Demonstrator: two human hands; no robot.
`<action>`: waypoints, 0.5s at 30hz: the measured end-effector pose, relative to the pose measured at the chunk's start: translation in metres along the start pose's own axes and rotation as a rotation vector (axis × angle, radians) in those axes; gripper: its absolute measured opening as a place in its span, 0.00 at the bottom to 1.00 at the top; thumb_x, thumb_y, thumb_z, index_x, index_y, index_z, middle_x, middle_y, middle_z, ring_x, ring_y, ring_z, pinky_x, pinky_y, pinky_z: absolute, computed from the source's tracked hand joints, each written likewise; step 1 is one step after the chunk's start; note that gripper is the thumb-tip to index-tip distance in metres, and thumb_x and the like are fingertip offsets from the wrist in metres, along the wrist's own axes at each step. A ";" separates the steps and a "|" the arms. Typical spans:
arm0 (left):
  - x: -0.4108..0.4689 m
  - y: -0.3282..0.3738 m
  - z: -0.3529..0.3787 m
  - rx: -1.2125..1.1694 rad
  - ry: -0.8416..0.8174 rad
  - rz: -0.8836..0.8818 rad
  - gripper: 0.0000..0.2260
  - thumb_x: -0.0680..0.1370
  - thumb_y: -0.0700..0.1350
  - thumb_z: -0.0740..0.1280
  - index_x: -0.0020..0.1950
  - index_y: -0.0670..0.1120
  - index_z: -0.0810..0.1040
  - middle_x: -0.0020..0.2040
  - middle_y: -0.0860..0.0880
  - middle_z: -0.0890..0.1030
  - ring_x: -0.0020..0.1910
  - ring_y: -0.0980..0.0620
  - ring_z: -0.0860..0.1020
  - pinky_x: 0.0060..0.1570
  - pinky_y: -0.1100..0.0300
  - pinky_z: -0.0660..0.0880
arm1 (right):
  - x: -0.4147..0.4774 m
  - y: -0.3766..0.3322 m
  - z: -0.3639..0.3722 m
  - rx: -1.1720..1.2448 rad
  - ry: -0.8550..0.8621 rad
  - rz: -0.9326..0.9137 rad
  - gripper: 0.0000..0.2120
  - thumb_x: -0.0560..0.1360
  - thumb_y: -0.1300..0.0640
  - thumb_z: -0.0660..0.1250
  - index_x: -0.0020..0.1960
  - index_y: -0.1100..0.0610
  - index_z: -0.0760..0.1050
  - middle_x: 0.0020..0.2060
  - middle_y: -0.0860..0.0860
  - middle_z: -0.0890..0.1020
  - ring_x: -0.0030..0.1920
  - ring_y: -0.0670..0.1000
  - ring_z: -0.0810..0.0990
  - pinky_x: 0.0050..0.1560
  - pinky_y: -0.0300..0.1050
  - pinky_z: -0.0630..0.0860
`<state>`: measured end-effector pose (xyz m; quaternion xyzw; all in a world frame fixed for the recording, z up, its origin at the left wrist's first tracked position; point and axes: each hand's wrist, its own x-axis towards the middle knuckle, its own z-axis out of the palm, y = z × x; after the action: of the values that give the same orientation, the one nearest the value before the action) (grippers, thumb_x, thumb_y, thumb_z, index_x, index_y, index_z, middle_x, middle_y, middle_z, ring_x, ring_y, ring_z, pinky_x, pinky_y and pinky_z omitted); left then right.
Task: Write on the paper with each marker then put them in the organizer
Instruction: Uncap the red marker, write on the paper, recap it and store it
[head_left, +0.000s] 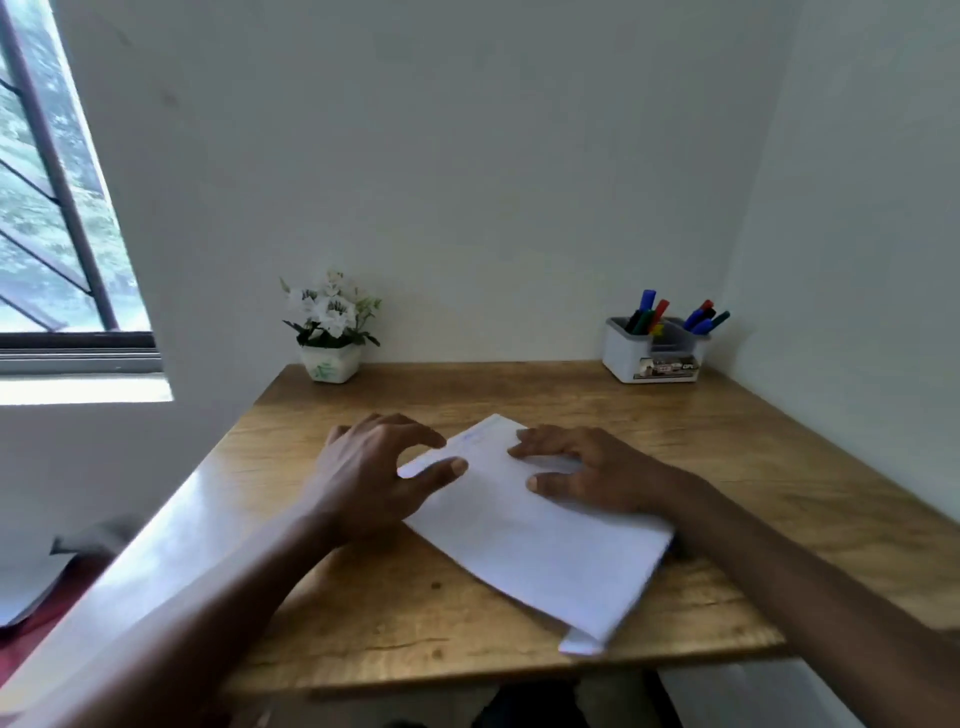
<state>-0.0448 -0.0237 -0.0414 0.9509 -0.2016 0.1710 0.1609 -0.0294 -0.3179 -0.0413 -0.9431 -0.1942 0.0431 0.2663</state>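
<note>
Both forearms reach in from the near edge and meet over the paper (540, 556), which lies slantwise on the middle of the wooden table (779, 467). The left hand (371, 470) sits at the sheet's left edge, palm down and arched, its fingers spread and lightly bent. Its thumb (452, 467) is stretched out onto the paper, and it grips nothing. The right hand (592, 475) lies flatter on the sheet's far half, fingers nearly straight and pointing left, resting on the white surface, and it holds nothing either. Faint blue marks show near the paper's far corner, too blurred to read. The organizer (623, 358), a white and grey box, stands at the far right corner of the table, well apart from the hands. The markers (647, 306) stand tilted in it in two clusters, with blue, red, green and black caps showing. At the far left of the table, against the wall, is a small white pot of white flowers (332, 364). Pale walls close the table in behind and on the right, and a barred window (47, 234) on the left shows greenery outside.
</note>
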 end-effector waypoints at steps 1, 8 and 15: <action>-0.006 0.007 -0.001 0.005 -0.012 -0.021 0.32 0.72 0.78 0.52 0.61 0.61 0.80 0.63 0.61 0.80 0.64 0.55 0.76 0.60 0.49 0.69 | -0.003 -0.006 0.005 -0.020 0.028 0.038 0.24 0.77 0.38 0.68 0.72 0.37 0.73 0.78 0.39 0.66 0.77 0.42 0.63 0.79 0.50 0.57; -0.004 0.016 0.006 0.058 -0.367 -0.041 0.49 0.64 0.83 0.42 0.80 0.59 0.59 0.81 0.56 0.59 0.79 0.54 0.60 0.76 0.43 0.53 | 0.004 -0.032 0.031 -0.307 0.129 0.190 0.37 0.78 0.28 0.53 0.81 0.48 0.61 0.82 0.52 0.58 0.82 0.55 0.53 0.79 0.57 0.51; 0.013 -0.010 0.024 0.072 -0.402 0.052 0.39 0.73 0.77 0.40 0.81 0.63 0.43 0.81 0.61 0.40 0.80 0.62 0.38 0.80 0.48 0.40 | 0.012 -0.005 0.029 -0.356 0.008 0.132 0.41 0.76 0.26 0.41 0.83 0.45 0.41 0.83 0.44 0.39 0.81 0.46 0.35 0.81 0.54 0.38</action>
<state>-0.0229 -0.0287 -0.0596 0.9656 -0.2477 -0.0110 0.0790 -0.0257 -0.2954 -0.0636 -0.9862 -0.1356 0.0218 0.0927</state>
